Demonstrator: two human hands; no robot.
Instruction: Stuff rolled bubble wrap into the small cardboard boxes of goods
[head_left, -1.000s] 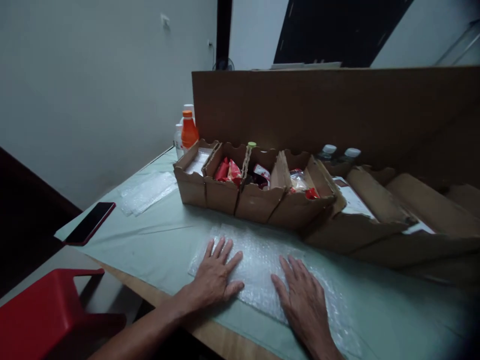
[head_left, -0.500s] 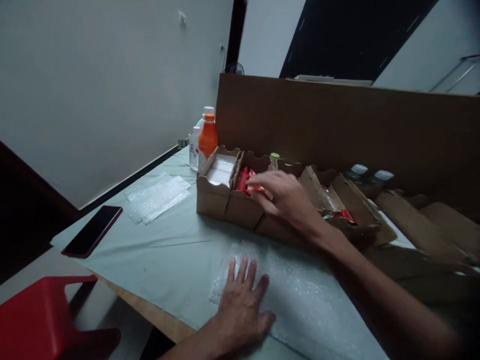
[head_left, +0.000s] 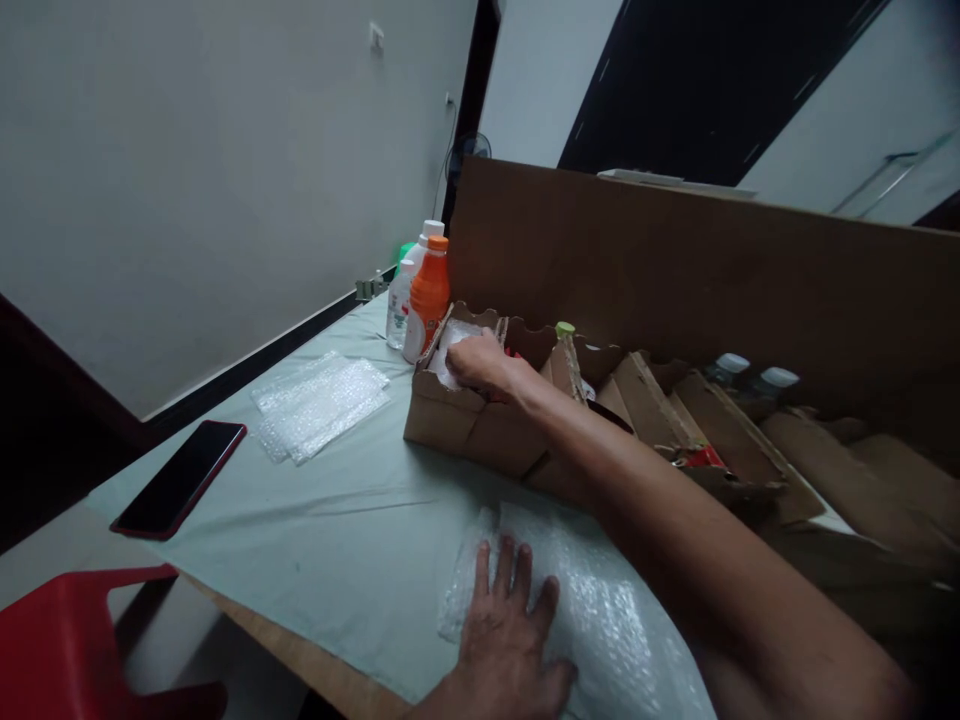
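My left hand (head_left: 510,625) lies flat with fingers spread on a clear bubble-wrap sheet (head_left: 615,610) near the table's front. My right hand (head_left: 482,362) reaches across into the leftmost compartment of a cardboard divider box (head_left: 450,425). Its fingers are curled against the white wrapped contents (head_left: 448,370) there; the fingertips are partly hidden, and I cannot make out what they hold, if anything. Just right of that hand, a bit of red packaging (head_left: 513,353) shows in the neighbouring compartment, mostly covered by the wrist.
Smaller bubble-wrap sheets (head_left: 322,400) and a phone (head_left: 180,478) lie on the left. An orange bottle (head_left: 430,290) and clear bottle (head_left: 399,305) stand behind the box's left end. A tall cardboard panel (head_left: 675,260) rises behind; a red stool (head_left: 67,640) stands below left.
My right hand has moved left and down, from above the red packages into the leftmost compartment, and its fingers have curled. My left hand stays flat on the bubble wrap. The view has shifted slightly.
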